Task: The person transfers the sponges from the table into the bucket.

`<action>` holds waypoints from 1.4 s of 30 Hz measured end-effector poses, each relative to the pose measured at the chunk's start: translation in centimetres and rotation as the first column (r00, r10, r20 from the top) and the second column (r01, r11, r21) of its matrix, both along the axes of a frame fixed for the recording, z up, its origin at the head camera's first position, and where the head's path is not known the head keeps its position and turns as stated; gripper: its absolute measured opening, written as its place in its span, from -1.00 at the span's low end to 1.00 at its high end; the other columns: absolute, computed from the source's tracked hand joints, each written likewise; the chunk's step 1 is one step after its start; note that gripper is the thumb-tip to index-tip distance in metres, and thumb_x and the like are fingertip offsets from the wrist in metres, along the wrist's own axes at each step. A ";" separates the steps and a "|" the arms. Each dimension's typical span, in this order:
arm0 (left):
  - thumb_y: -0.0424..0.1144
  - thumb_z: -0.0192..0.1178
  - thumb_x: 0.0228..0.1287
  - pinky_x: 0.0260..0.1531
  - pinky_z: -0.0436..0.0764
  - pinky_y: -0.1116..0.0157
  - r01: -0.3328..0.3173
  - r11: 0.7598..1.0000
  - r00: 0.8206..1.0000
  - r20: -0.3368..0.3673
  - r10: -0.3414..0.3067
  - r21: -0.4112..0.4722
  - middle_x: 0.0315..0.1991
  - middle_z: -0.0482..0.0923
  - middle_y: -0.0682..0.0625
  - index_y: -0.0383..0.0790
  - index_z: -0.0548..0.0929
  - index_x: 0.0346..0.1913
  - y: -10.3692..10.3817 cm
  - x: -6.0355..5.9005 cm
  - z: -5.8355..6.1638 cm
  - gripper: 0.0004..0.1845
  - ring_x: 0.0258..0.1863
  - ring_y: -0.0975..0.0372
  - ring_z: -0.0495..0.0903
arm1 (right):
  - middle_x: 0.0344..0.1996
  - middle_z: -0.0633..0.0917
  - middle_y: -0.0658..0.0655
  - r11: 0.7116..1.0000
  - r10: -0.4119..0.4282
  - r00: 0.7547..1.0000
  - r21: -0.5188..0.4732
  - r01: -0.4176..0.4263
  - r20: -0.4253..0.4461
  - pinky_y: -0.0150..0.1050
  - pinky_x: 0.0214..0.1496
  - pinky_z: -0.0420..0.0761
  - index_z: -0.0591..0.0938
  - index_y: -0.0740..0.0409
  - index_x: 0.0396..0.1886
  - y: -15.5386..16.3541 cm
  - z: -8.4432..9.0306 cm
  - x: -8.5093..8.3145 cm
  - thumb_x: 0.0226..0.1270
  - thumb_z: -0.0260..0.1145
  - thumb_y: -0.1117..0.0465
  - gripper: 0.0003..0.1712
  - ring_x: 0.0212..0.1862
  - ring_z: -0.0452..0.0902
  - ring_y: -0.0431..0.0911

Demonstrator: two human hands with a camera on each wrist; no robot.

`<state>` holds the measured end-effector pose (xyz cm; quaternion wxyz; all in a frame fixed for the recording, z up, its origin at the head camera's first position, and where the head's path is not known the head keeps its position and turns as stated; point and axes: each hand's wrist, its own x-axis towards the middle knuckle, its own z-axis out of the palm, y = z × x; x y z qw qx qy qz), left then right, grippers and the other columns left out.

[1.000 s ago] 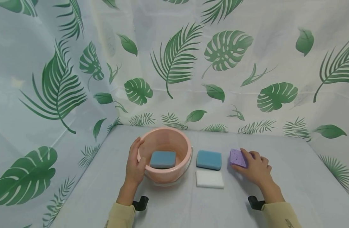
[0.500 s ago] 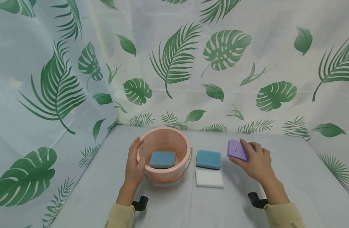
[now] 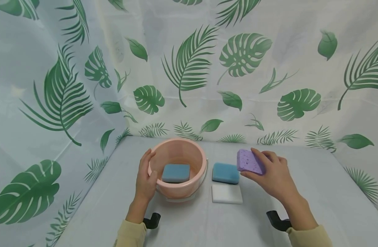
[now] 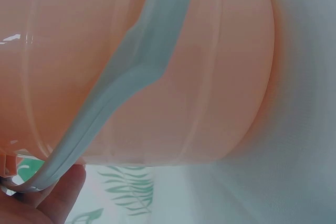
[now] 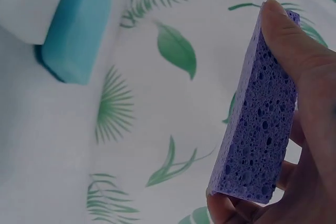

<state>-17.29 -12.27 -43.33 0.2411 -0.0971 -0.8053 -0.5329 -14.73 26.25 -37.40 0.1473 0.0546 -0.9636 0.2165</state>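
Note:
My right hand (image 3: 276,174) pinches a purple sponge (image 3: 250,162) between thumb and fingers, lifted off the table. The sponge's porous face shows in the right wrist view (image 5: 257,124). My left hand (image 3: 146,178) grips the left rim of a pink bucket (image 3: 197,183), thumb over the near edge. Inside the bucket lies a blue sponge (image 3: 176,172). Around the bucket's outside hangs its pale handle (image 4: 142,56), seen in the left wrist view. Just left of the held sponge, a second blue sponge (image 3: 225,173) rests on the table, with a white sponge (image 3: 227,194) directly in front of it.
The table (image 3: 213,226) has a pale cloth cover. Behind it and at the sides hang white sheets (image 3: 201,113) printed with green leaves. A black wrist mount (image 3: 277,221) sits at the right wrist, and another black mount (image 3: 152,220) at the left.
My right hand has raised the purple sponge off the table and carried it left, close to the blue sponge on the table. The left hand and the bucket have stayed in place.

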 end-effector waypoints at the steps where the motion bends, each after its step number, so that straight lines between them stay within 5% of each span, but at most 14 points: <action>1: -0.48 -0.11 0.12 0.36 0.18 -0.21 -0.001 1.000 1.000 0.001 0.001 -0.002 0.50 0.19 -0.22 -0.37 0.41 0.38 0.0 0.0 -0.1 -0.34 0.50 -0.01 0.15 | 0.25 0.37 0.45 1.000 0.008 1.000 -0.001 -0.008 -0.001 0.45 -0.02 0.41 0.38 0.12 0.48 -0.2 0.1 0.1 0.06 0.54 -0.23 0.06 0.21 0.17 0.53; 30: -0.47 -0.11 0.16 0.37 0.17 -0.20 0.011 1.000 1.000 0.002 -0.011 -0.018 0.51 0.17 -0.16 -0.34 0.40 0.39 -0.2 -0.4 -0.1 -0.35 0.50 0.01 0.14 | 0.23 0.46 0.30 0.967 0.236 0.960 -0.059 -0.247 -0.149 0.19 -0.06 0.49 0.46 0.02 0.46 -5.6 3.6 0.3 0.04 0.59 -0.13 -0.03 0.17 0.26 0.34; 42: -0.47 -0.10 0.16 0.37 0.17 -0.19 -0.001 1.000 1.000 0.020 0.001 -0.019 0.52 0.17 -0.12 -0.31 0.40 0.40 -0.2 -0.2 -0.1 -0.35 0.51 0.03 0.14 | 0.28 0.43 0.28 0.952 0.292 0.950 -0.064 -0.300 -0.110 0.20 0.01 0.51 0.43 -0.04 0.48 -8.0 4.9 -0.5 0.09 0.55 -0.18 -0.04 0.23 0.24 0.30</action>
